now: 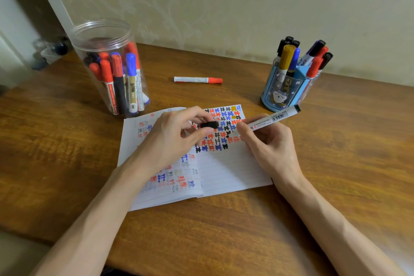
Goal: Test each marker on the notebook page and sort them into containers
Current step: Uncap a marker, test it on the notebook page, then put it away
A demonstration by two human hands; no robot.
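Observation:
An open lined notebook [230, 170] lies on the wooden desk, its pages covered with several red, blue, black and yellow test marks. My right hand [268, 145] grips an uncapped white-barrelled black marker [274, 117], its tip touching the right page. My left hand [177, 136] pinches the black cap [209, 125] just above the page. A clear plastic jar [112, 67] at the left holds several markers. A blue cartoon pen holder [284, 89] at the right holds several more.
A capped red marker [198, 80] lies on the desk [336, 163] behind the notebook, between the two containers. A pale wall runs along the desk's far edge. A blurry shelf with small items stands at the far left.

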